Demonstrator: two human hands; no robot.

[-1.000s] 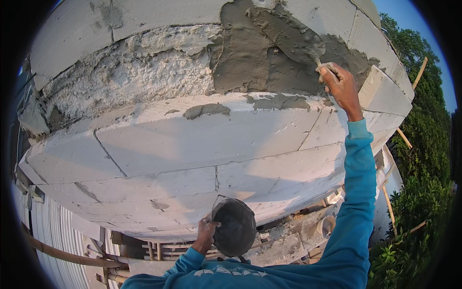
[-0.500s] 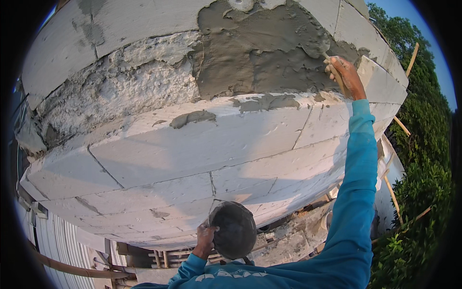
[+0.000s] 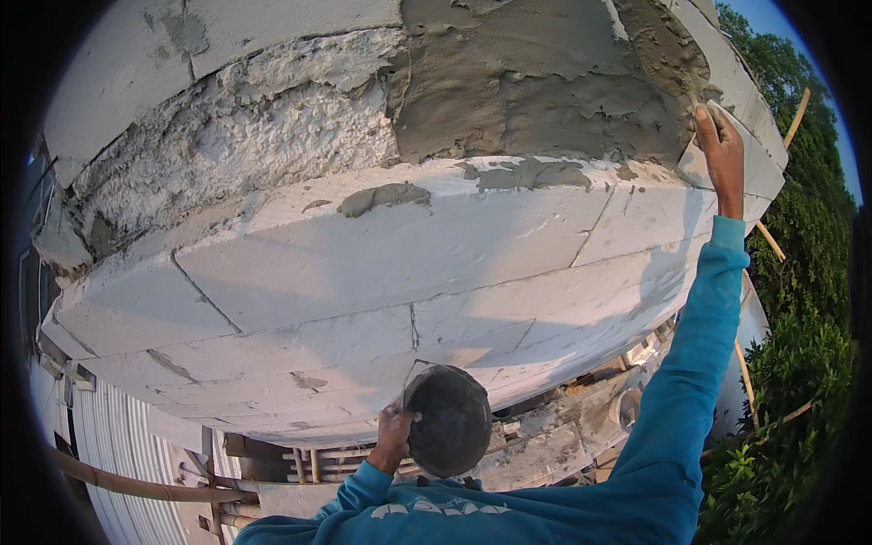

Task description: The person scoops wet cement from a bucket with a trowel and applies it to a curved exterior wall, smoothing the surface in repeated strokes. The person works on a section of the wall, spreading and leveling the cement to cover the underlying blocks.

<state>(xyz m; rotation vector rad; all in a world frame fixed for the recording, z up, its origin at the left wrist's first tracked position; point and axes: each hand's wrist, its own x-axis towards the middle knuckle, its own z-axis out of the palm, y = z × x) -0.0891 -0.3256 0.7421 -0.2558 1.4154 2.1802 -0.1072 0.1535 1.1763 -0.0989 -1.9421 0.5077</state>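
Shifted rightward along the wall, the right hand [image 3: 723,162] is clamping its grip on a trowel [image 3: 695,101] at the edge of the grey mortar [image 3: 563,100], while the left hand [image 3: 394,438] is pinching a dark bucket [image 3: 450,421] by its rim below, white print [image 3: 442,508] showing on the shirt [image 3: 563,520].

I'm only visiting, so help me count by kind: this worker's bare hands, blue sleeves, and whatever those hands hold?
Bare hands: 2 (left hand, right hand)
Blue sleeves: 2 (left sleeve, right sleeve)
Held bucket: 1 dark bucket
Held tool: 1 trowel, partly hidden
Total: 6
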